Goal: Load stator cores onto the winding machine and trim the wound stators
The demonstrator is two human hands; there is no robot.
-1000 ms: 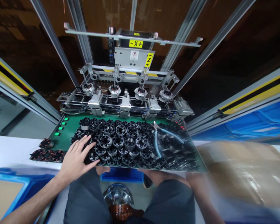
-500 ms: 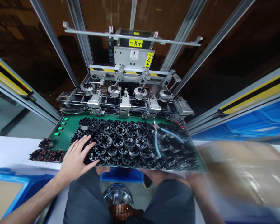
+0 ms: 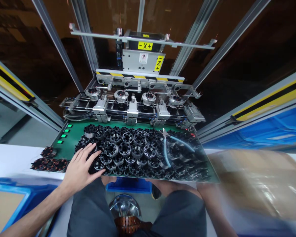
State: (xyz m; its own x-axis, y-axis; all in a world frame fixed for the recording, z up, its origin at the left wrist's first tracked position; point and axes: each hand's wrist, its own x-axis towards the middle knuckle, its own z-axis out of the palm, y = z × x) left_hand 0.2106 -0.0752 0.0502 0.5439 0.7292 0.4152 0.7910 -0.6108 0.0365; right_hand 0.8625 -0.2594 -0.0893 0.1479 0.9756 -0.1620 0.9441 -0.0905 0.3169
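Head view: the left hand is laid open on a crowded pile of black cores, fingers spread and not clamped around any single core. The pile covers most of a green board at the centre of the frame. The right hand is at the board's near edge, low in the frame, and appears to be under it; whether it is gripping cannot be told. Blue-handled pliers are left lying on the cores, right of centre.

Cores could be toppled or shed over the near edge if the board is tipped or the left hand presses unevenly, since nothing is seen penning them in. The pliers could also slide, and their steel tips could knock the cores. Wound cores lie close beside the board's left end on a white bench, so they could be struck by a swung board.

The right fingers are hidden by the board, and its right side is veiled by glare. Lower layers of the pile are hidden. Cardboard at lower right is blurred, and what supports the board's far edge near the fixtures is hard to make out.
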